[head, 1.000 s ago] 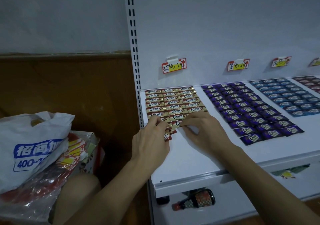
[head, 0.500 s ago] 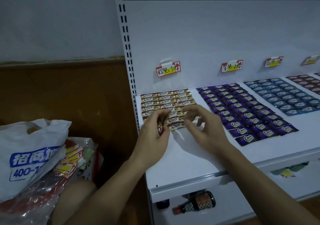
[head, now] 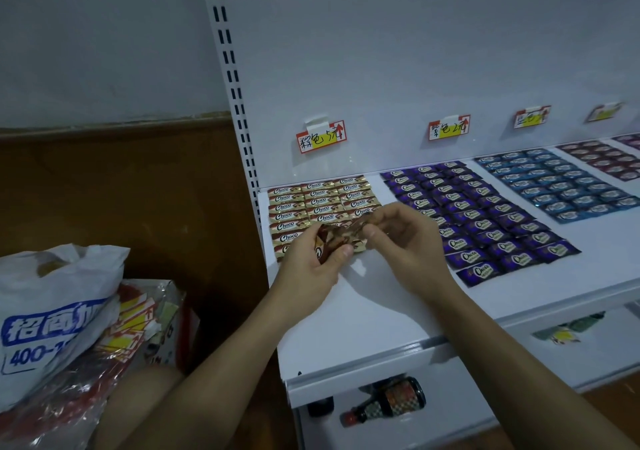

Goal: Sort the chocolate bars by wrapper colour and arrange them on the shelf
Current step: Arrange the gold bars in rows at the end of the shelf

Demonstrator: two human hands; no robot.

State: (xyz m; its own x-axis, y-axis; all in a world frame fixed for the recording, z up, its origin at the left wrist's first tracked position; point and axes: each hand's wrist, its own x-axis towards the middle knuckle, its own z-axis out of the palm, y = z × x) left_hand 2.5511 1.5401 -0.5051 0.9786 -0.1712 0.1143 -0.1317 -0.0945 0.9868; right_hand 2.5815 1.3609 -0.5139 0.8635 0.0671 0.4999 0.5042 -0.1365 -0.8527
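Bearing "Choco" lettering: brown-gold bars (head: 318,204).

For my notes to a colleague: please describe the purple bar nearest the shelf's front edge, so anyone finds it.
On the white shelf, take the purple block, second from the left. The purple bar lies alone at its front left corner, the only one in an unfinished row.

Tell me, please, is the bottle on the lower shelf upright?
No, lying on its side: the bottle rests lengthwise, red cap pointing left.
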